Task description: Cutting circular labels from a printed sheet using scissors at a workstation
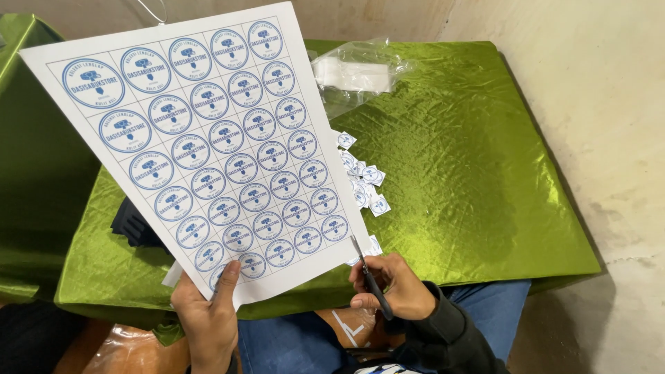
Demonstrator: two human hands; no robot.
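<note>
My left hand (206,318) pinches the near edge of a large white sheet (208,145) printed with a grid of round blue labels and holds it up, tilted over the green cloth-covered table (457,173). In my right hand (388,287) are dark scissors (368,275), their blades pointing up at the sheet's lower right corner. Several small cut-out label squares (366,181) lie scattered on the cloth just right of the sheet.
A clear plastic bag with white contents (357,73) lies at the table's far side. A dark object (135,225) sits on the cloth, half hidden under the sheet. A pale wall and floor (596,104) run along the right. My blue-jeaned legs (485,305) are below the table edge.
</note>
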